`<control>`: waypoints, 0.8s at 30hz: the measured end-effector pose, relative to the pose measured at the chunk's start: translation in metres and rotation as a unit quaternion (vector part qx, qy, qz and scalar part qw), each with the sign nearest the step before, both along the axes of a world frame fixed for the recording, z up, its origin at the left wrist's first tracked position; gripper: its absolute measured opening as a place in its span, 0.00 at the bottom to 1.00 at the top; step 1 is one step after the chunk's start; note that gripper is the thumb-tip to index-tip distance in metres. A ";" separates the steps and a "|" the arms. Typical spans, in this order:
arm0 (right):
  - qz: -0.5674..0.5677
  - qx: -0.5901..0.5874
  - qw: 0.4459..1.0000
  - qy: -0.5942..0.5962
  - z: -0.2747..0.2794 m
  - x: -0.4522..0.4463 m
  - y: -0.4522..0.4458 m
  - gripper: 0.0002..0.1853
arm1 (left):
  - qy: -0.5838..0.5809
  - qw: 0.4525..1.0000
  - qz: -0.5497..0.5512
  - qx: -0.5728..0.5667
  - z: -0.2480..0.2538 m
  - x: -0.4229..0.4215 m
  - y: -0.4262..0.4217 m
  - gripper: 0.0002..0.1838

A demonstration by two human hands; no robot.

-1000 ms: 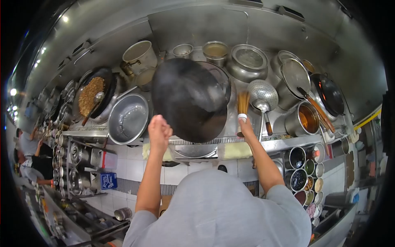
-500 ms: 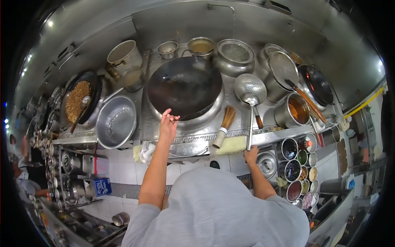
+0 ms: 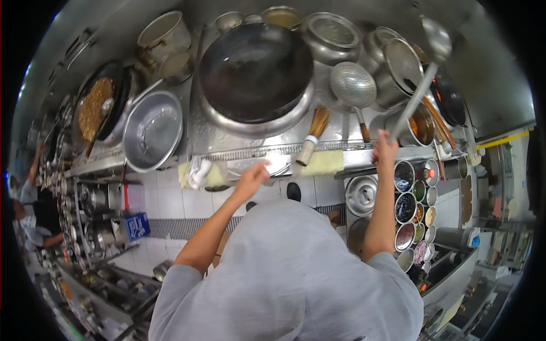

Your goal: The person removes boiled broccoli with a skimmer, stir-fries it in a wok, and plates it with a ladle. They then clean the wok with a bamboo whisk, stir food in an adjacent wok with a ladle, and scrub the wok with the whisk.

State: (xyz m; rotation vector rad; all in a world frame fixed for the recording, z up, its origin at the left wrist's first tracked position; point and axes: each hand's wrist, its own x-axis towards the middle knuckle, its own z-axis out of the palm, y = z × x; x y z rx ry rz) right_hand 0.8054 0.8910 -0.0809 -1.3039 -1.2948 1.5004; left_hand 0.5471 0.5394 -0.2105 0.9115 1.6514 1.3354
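My right hand (image 3: 386,149) is closed around the handle of a metal ladle (image 3: 438,41), raised at the right with its bowl up and away from me. Lower and toward the middle, my left hand (image 3: 252,178) is by the front edge of the range, slightly blurred. Its fingers look loosely apart, and nothing shows in them. A black wok (image 3: 256,74) sits in its ring beyond that hand, apart from it. Between wok and ladle lie a perforated skimmer (image 3: 353,84) with a wooden handle and a bamboo wok brush (image 3: 314,136).
A steel basin (image 3: 152,132) and a wok of brown crumbly food (image 3: 96,109) stand at the left. A pot of orange-brown liquid (image 3: 421,126) is at the right, above several seasoning containers (image 3: 405,207). Folded yellow cloths (image 3: 323,163) lie along the front edge. Other people are at far left.
My left hand has left the wok's near rim and come back toward me. My right hand has lifted the ladle from over the skimmer, up and to the right. The view has tilted down.
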 end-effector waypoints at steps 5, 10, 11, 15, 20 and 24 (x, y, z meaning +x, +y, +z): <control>-0.083 0.122 0.988 0.052 0.024 0.045 -0.070 0.12 | -0.142 0.953 0.050 -0.262 -0.131 0.010 -0.115 0.25; 0.050 0.112 0.981 0.151 0.060 0.043 -0.122 0.14 | -0.070 0.925 0.302 -0.218 -0.186 -0.026 -0.101 0.29; 0.094 0.095 0.985 0.110 0.042 0.050 -0.125 0.14 | -0.184 0.909 0.295 -0.230 -0.166 -0.031 -0.091 0.30; 0.107 0.067 0.973 -0.196 -0.040 0.123 -0.156 0.14 | -0.147 0.947 0.251 -0.133 -0.244 -0.020 -0.084 0.26; 0.236 0.141 0.808 -0.522 -0.063 0.257 -0.219 0.16 | -0.233 0.932 0.270 -0.069 -0.216 -0.007 -0.116 0.29; 0.321 0.102 0.725 -0.600 -0.115 0.336 -0.198 0.19 | -0.187 0.941 0.238 -0.154 -0.199 0.001 -0.133 0.33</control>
